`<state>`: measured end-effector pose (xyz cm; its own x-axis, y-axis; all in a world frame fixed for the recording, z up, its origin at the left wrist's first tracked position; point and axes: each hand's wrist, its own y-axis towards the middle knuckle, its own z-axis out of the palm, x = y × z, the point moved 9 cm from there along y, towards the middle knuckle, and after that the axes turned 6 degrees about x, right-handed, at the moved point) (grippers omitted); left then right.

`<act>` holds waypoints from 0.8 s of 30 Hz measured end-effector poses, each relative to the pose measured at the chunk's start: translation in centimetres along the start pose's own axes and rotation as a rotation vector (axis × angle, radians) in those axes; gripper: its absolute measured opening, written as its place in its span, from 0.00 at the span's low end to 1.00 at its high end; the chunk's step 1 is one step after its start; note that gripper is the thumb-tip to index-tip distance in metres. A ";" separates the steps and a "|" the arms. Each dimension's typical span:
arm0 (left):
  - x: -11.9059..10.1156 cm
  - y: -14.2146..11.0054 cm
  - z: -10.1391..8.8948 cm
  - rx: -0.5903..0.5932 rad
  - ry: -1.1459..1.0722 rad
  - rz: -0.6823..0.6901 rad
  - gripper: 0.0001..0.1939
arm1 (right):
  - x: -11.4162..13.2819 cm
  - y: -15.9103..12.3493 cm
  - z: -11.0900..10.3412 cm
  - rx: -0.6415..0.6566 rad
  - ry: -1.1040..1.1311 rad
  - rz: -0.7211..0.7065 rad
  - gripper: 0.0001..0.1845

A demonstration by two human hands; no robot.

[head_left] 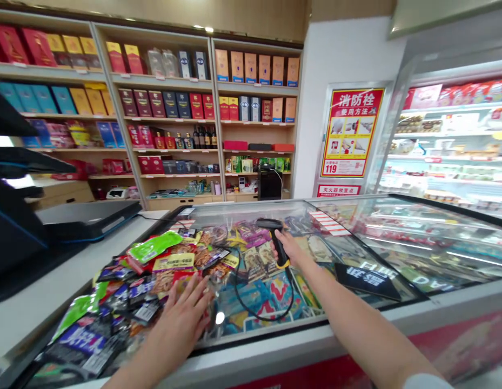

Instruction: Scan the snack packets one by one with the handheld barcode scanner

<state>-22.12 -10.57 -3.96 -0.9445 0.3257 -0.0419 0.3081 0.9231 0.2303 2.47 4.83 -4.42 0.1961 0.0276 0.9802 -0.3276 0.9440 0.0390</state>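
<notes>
My right hand [290, 249] is wrapped round the grip of a black barcode scanner [269, 223] with yellow trim. Its black cable [237, 286] loops down over the glass lid of a chest freezer. My left hand [187, 314] lies with fingers stretched out at the right edge of a heap of snack packets [137, 289]. What is under its palm is hidden. Around it are a yellow and red packet of brown snacks [173, 262], a bright green packet [155, 246] and several dark purple and black packets [82, 337].
Under the glass lid [251, 324] lie colourful frozen goods. A black sign [368, 281] rests on the glass at right. On the left counter [27, 313] stands a dark checkout machine [84, 219]. Shelves of boxed bottles [169, 105] line the back wall, and a lit fridge [453, 135] stands right.
</notes>
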 end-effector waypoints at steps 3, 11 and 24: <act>-5.4 1.7 -1.5 -0.058 -0.080 0.127 0.22 | -0.3 0.4 -0.8 -0.078 0.122 -0.043 0.22; -31.2 12.2 -1.2 0.131 -0.168 0.645 0.37 | -1.0 1.1 -1.0 -0.125 0.227 -0.166 0.23; -40.0 23.3 8.1 0.459 0.097 0.837 0.46 | -0.4 2.0 -1.2 -0.156 0.254 -0.245 0.22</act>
<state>23.80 -0.40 -4.81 -0.3971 0.9165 0.0488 0.8821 0.3958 -0.2555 2.80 7.12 -4.97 0.4806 -0.1427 0.8653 -0.1023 0.9708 0.2169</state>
